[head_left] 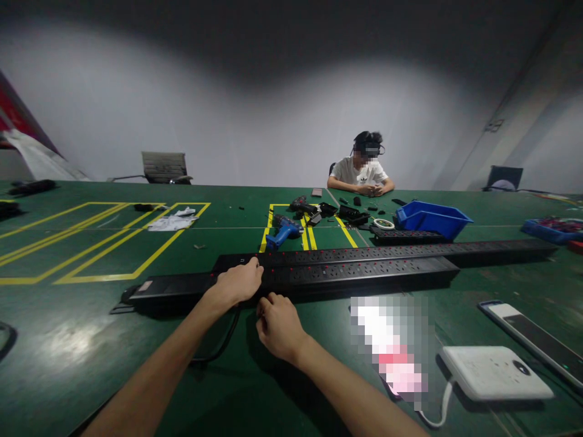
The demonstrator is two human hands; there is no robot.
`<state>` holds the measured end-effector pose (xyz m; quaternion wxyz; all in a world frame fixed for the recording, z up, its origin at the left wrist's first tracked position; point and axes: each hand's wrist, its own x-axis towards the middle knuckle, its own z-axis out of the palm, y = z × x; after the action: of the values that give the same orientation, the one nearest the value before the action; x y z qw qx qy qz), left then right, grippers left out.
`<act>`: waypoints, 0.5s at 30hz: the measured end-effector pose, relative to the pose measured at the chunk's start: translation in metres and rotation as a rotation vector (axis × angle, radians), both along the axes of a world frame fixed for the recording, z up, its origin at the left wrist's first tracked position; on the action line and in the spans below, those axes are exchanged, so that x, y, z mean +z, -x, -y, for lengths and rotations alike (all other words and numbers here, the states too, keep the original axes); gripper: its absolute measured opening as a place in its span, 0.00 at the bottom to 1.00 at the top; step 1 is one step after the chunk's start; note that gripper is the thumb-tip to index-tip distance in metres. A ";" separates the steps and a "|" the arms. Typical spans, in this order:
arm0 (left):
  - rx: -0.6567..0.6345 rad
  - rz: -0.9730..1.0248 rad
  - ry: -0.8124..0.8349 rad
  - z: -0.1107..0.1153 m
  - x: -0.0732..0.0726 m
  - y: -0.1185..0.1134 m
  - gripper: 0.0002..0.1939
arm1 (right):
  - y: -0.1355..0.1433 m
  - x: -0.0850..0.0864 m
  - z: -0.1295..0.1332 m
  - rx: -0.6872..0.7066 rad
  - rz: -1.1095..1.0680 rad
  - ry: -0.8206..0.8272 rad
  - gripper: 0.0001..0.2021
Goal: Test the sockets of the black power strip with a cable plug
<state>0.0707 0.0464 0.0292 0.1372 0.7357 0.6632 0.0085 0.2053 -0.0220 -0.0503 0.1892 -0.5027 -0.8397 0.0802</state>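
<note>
Two long black power strips lie side by side across the table: the nearer power strip and a longer rear power strip, both lined with sockets and small red spots. My left hand is closed over the nearer strip, fingertips at its back edge by the rear one. My right hand sits at the strip's front side with its fingers curled in. Whatever those right fingers hold, if anything, is hidden. A black cable runs down from the strip beneath my left wrist.
Beyond the strips lie a blue power drill, a darker drill and a blue bin. A white power bank and a phone lie at right. Across the green table sits a person.
</note>
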 end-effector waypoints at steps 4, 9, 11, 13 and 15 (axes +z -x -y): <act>-0.005 -0.024 -0.001 0.000 0.003 -0.004 0.22 | 0.000 -0.001 0.000 0.007 -0.011 0.001 0.08; -0.030 -0.084 -0.021 -0.002 0.007 -0.009 0.21 | -0.001 0.001 0.000 0.011 -0.010 0.021 0.08; -0.033 -0.084 -0.015 -0.002 0.010 -0.011 0.21 | -0.001 0.002 0.000 0.014 -0.015 0.025 0.08; -0.031 -0.073 0.016 -0.002 0.014 -0.012 0.21 | -0.002 0.002 0.000 0.017 -0.020 0.021 0.08; -0.023 -0.058 0.047 -0.001 0.017 -0.012 0.22 | -0.002 0.002 0.000 0.019 -0.020 0.019 0.08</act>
<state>0.0825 0.0477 0.0462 0.1355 0.7398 0.6584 -0.0299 0.2072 -0.0219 -0.0478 0.1922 -0.4956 -0.8417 0.0950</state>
